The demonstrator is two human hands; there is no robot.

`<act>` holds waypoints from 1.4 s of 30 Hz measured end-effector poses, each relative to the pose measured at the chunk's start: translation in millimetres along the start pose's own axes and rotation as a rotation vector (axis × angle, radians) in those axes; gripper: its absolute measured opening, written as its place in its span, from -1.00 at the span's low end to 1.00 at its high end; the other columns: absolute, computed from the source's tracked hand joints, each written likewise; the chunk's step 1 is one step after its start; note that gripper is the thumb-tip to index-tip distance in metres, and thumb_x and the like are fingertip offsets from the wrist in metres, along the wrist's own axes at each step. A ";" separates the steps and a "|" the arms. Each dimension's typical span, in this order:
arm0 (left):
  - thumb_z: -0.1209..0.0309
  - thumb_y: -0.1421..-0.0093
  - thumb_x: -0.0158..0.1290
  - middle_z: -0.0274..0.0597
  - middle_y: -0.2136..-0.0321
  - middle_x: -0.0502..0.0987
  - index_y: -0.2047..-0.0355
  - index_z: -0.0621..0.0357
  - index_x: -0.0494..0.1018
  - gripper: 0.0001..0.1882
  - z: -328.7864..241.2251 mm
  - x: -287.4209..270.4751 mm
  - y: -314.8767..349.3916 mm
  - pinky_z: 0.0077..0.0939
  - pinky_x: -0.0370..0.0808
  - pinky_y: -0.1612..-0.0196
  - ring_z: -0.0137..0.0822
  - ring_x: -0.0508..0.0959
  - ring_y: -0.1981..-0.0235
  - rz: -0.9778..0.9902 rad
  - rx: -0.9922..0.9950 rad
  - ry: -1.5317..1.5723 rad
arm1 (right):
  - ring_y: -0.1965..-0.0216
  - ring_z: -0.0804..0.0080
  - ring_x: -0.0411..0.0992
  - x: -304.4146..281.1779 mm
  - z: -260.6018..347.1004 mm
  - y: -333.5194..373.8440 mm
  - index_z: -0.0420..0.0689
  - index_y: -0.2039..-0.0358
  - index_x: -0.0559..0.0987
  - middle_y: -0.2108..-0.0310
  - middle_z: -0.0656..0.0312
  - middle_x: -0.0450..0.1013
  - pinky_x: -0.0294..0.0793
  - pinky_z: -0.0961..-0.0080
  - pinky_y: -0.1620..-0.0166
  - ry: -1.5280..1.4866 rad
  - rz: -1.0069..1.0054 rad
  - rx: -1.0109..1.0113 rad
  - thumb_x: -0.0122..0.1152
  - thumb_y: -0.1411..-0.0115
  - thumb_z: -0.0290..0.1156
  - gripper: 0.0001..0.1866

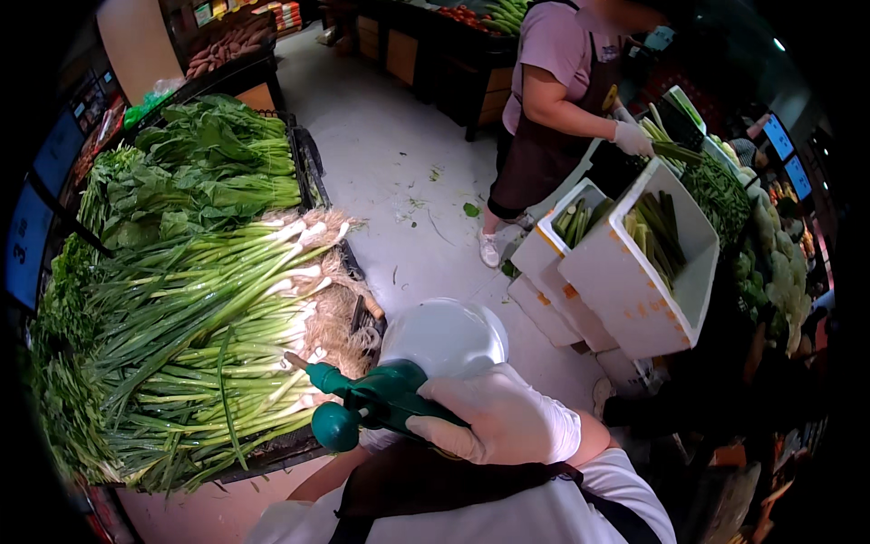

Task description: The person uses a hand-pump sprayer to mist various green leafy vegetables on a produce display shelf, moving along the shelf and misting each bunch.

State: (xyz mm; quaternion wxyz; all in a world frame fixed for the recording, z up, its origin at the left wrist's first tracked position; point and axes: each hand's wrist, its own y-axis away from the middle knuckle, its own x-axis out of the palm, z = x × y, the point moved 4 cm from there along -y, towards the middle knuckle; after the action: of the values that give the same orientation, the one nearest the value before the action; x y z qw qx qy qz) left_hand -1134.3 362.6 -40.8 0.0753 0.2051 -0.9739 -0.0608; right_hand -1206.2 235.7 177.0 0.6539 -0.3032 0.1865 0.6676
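My right hand [507, 412], in a white glove, is closed around the green head of a hand pump sprayer [394, 394]. The sprayer's nozzle points left, over the root ends of a heap of green onions [263, 335]. Its round green knob sits on the near side, and its pale, translucent bottle [444, 335] shows beyond my hand. Just a strip of my gloved left hand [379, 439] appears under the sprayer. Its fingers are hidden, so its grip cannot be made out.
Leafy greens [208, 172] lie behind the onions on the same stand. At the right, a person in a dark apron [557, 163] handles long green vegetables beside stacked white foam boxes [634, 281]. Leaf scraps are scattered on the aisle floor [408, 172]. Sweet potatoes [231, 47] sit far left.
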 end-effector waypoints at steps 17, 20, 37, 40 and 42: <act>0.39 0.08 0.30 -0.24 0.16 0.43 -0.01 0.16 0.25 -0.35 -40.8 -40.1 -270.1 -0.42 0.43 0.06 -0.42 0.45 0.16 -0.438 0.019 0.014 | 0.56 0.04 0.42 -134.3 -202.0 -205.9 -0.16 0.42 0.47 0.65 0.04 0.39 0.38 0.27 0.46 -0.168 0.529 -0.189 0.11 -0.14 -0.12 -0.68; 0.39 0.08 0.30 -0.23 0.16 0.44 -0.02 0.17 0.25 -0.34 -42.1 -74.6 -311.5 -0.42 0.43 0.07 -0.42 0.46 0.16 -0.499 -0.014 0.031 | 0.57 0.04 0.42 -146.0 -238.2 -253.9 -0.17 0.43 0.45 0.64 0.04 0.39 0.38 0.28 0.47 -0.158 0.489 -0.273 0.10 -0.15 -0.10 -0.65; 0.40 0.09 0.31 -0.23 0.17 0.45 -0.04 0.21 0.24 -0.31 -128.2 -335.0 -613.1 -0.43 0.44 0.08 -0.41 0.47 0.17 -0.342 -0.071 -0.178 | 0.61 -0.01 0.43 -274.6 -417.5 -559.6 -0.27 0.36 0.42 0.68 -0.02 0.38 0.41 0.32 0.50 -0.287 0.224 -0.185 0.17 -0.06 0.10 -0.43; 0.40 0.09 0.31 -0.23 0.18 0.45 -0.04 0.21 0.24 -0.30 -137.5 -371.8 -666.8 -0.43 0.44 0.08 -0.41 0.48 0.18 -0.325 -0.054 -0.313 | 0.55 0.04 0.46 -301.2 -462.5 -609.7 -0.28 0.37 0.42 0.63 -0.02 0.41 0.41 0.37 0.45 -0.401 0.270 -0.075 0.23 0.00 0.13 -0.39; 0.40 0.09 0.31 -0.23 0.18 0.45 -0.05 0.22 0.24 -0.30 -144.8 -394.2 -700.1 -0.43 0.45 0.08 -0.41 0.48 0.18 -0.322 -0.017 -0.480 | 0.50 0.10 0.47 -318.0 -498.1 -644.6 -0.29 0.38 0.43 0.59 -0.04 0.42 0.41 0.39 0.39 -0.474 0.206 -0.014 0.25 -0.01 0.08 -0.42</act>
State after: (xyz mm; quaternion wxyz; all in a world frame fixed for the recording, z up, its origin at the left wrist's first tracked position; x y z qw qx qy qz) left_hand -479.6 -125.0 -51.3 -0.1662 0.3363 -0.9182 -0.1271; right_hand -502.8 -279.1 106.4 0.6058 -0.1221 0.0536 0.7843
